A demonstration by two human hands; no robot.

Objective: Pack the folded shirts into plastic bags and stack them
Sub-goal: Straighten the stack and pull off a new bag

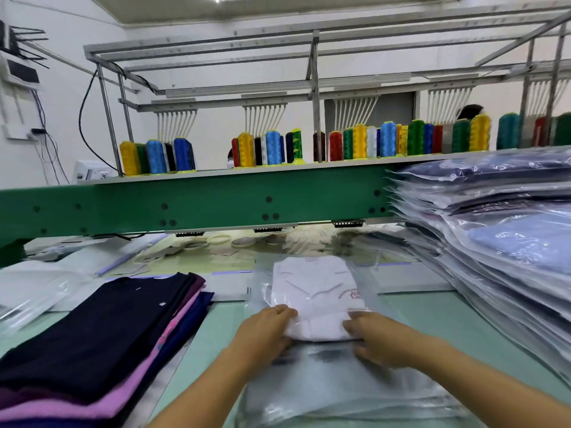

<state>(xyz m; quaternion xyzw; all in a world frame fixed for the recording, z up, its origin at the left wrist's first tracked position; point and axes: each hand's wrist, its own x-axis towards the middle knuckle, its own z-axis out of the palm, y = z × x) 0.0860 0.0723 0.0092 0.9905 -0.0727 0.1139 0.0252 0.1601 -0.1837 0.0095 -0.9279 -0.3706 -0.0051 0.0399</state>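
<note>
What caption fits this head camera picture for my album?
Left hand and right hand grip a white shirt partly inside a plastic bag.

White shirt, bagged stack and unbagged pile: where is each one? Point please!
white shirt (312, 288), head view, middle of its folded front.
bagged stack (509, 242), head view, a clear bag on the stack's sloping side.
unbagged pile (102, 332), head view, the dark shirt on top.
</note>
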